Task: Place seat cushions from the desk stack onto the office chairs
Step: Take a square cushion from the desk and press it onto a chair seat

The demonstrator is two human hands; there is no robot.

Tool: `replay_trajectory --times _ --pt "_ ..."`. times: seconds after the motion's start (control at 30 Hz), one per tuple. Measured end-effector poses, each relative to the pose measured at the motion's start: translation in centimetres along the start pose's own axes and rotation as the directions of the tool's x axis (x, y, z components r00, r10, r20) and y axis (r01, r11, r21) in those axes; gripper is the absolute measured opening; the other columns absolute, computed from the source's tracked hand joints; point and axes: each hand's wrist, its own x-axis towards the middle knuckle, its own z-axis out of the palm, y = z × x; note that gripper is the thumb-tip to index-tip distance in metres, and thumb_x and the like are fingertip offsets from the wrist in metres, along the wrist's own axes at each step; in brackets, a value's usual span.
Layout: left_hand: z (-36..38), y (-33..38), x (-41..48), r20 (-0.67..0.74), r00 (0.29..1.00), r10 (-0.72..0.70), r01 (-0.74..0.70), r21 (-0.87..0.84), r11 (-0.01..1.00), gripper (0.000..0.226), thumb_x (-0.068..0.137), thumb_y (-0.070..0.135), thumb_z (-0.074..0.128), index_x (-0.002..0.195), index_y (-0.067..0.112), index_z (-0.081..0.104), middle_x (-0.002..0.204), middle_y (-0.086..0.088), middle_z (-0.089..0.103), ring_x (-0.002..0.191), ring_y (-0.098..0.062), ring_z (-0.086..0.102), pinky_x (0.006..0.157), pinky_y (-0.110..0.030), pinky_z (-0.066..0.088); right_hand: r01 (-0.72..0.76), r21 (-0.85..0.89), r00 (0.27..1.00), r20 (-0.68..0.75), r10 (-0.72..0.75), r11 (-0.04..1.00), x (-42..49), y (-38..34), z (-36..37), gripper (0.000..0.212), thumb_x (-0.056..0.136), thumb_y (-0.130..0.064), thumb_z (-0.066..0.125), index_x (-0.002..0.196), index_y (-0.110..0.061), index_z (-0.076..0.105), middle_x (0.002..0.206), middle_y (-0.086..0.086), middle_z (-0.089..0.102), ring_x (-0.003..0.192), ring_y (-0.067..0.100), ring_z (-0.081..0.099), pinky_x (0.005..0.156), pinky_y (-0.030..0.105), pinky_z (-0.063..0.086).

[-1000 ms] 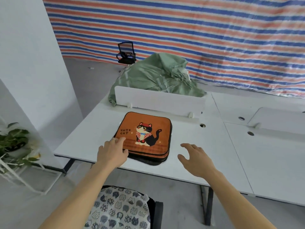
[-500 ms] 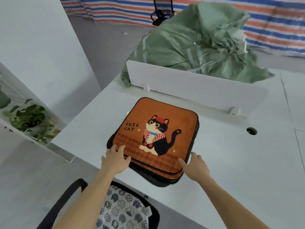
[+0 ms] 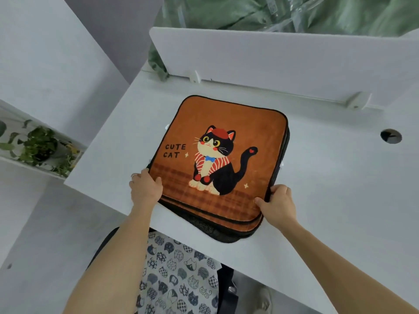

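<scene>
Both open before, my left hand (image 3: 146,189) and right hand (image 3: 277,205) now grip the top cushion (image 3: 226,123), ready to lift.

Bright, even, diffuse light, soft shadow along the near edge of the cushion stack (image 3: 226,234), white desk (image 3: 340,189) slightly washed out, wide-angle bending of straight lines toward the edges, mild overall softness

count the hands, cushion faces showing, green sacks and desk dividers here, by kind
hands: 2, left hand and right hand, each gripping a near corner of the orange cat cushion
cushion faces: 2, the orange cat cushion and the cat-print cushion; layers under the top one are too hidden to count
green sack: 1
desk divider: 1
total: 6
</scene>
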Motion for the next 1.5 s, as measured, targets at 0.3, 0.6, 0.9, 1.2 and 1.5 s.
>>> replay_trajectory --times 0.3,0.6,0.9,1.2,1.5 --pt "-2.0 3.1 -0.5 0.038 0.996 0.077 -0.075 -0.043 0.996 0.037 0.098 0.013 0.045 0.134 0.004 0.050 0.116 -0.018 0.062 0.107 -0.037 0.059 0.083 -0.039 0.047 0.061 -0.015 0.998 0.007 -0.061 0.998 -0.1 0.5 0.2 0.039 0.089 -0.040 0.069 0.108 -0.017 0.045 0.121 0.002 0.042 0.102 0.024 0.055 0.084 0.034 0.048" --pt "-10.2 8.3 -8.1 -0.116 0.973 0.201 -0.228 -0.326 0.918 0.025 0.099 0.016 0.032 0.104 0.008 0.054 0.096 -0.010 0.060 0.076 -0.019 0.056 0.065 -0.033 0.043 0.080 0.116 0.996 -0.034 -0.077 0.990 -2.0 0.3 -0.1 0.064 0.091 -0.037 0.068 0.142 -0.017 0.036 0.137 0.008 0.043 0.122 0.029 0.053 0.100 0.046 0.050" --pt "-12.8 12.1 -16.8 0.019 0.993 0.121 -0.070 -0.723 0.687 0.037 0.104 0.022 0.020 0.124 0.012 0.050 0.113 -0.009 0.060 0.093 -0.019 0.058 0.076 -0.032 0.048 -0.206 0.210 0.974 0.142 0.178 0.956 -6.0 -0.6 -0.7 0.041 0.094 -0.039 0.058 0.121 -0.013 0.042 0.126 0.011 0.048 0.097 0.031 0.059 0.079 0.045 0.060" --pt "-16.3 13.0 -19.3 0.249 0.968 -0.027 0.244 -0.912 0.329 0.028 0.103 0.010 0.030 0.113 0.008 0.056 0.101 -0.013 0.060 0.088 -0.025 0.058 0.084 -0.041 0.055 -0.551 0.733 0.833 0.512 0.210 0.399 -11.1 -0.1 -2.6 0.040 0.092 -0.042 0.069 0.111 -0.008 0.059 0.106 0.017 0.070 0.086 0.031 0.072 0.066 0.039 0.060" --pt "-11.4 -0.2 -22.5 0.339 0.940 -0.030 0.296 -0.772 0.563 0.074 0.087 -0.007 0.024 0.152 0.026 0.030 0.094 -0.012 0.056 0.053 -0.015 0.041 0.037 -0.019 0.035 -0.317 0.717 0.944 0.176 0.279 0.621 -13.8 3.3 -8.6 0.052 0.069 0.010 0.045 0.115 -0.011 0.056 0.101 0.014 0.063 0.079 0.028 0.060 0.068 0.038 0.058"
